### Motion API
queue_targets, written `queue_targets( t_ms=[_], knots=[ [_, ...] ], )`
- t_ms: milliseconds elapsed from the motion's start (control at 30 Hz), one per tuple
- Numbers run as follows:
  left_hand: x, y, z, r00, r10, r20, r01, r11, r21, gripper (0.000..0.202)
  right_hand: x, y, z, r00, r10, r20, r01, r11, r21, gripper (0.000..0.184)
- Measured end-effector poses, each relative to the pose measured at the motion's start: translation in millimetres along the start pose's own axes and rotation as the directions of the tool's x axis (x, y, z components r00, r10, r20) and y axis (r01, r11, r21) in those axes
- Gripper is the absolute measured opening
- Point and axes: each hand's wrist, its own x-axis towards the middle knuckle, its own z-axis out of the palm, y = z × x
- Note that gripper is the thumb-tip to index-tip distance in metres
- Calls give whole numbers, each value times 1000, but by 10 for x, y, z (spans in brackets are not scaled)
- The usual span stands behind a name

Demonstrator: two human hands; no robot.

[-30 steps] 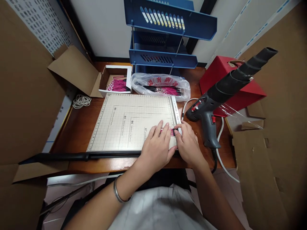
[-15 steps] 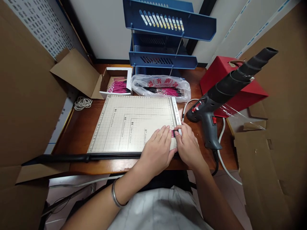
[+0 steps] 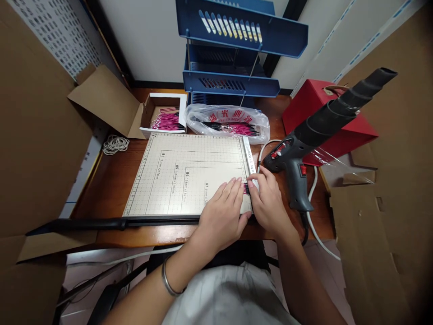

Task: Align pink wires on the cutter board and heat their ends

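A paper cutter with a printed size grid lies on the wooden table. My left hand rests flat on its right front part, fingers stretched and side by side. Beside those fingertips, the ends of several thin pink-and-black wires show, their other parts hidden under the hand. My right hand is at the white ruler strip, fingers bent and apart, thumb close to the wire ends. Whether it pinches any wire is hidden. The cutter's black handle lies down along the front edge.
Behind the cutter are an open box and a plastic bag, both holding pink-and-black wires. A heat gun stands at the right before a red box. Blue trays rise at the back; a coiled white cord lies left.
My right hand has shifted slightly at the ruler strip, its fingers a little more spread. The left hand stays flat in nearly the same place. The view has tilted slightly.
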Motion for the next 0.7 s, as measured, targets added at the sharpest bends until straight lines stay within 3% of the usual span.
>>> queue_targets(
  t_ms=[133,300,500,700],
  knots=[
    [6,-2,-8,1000,-5,7,5,1000,-11,65,39,-19,10,1000,1,-21,-3,993,-121,24],
    [17,23,8,999,-34,11,34,999,-8,67,52,12,12,997,-44,-66,36,992,-121,19],
    [19,42,25,999,-54,3,54,998,-13,66,130,7,8,996,-49,-70,45,997,-58,19],
    [22,44,19,998,-58,4,58,998,-35,64,153,16,27,996,32,-79,-29,999,43,29]
  ],
)
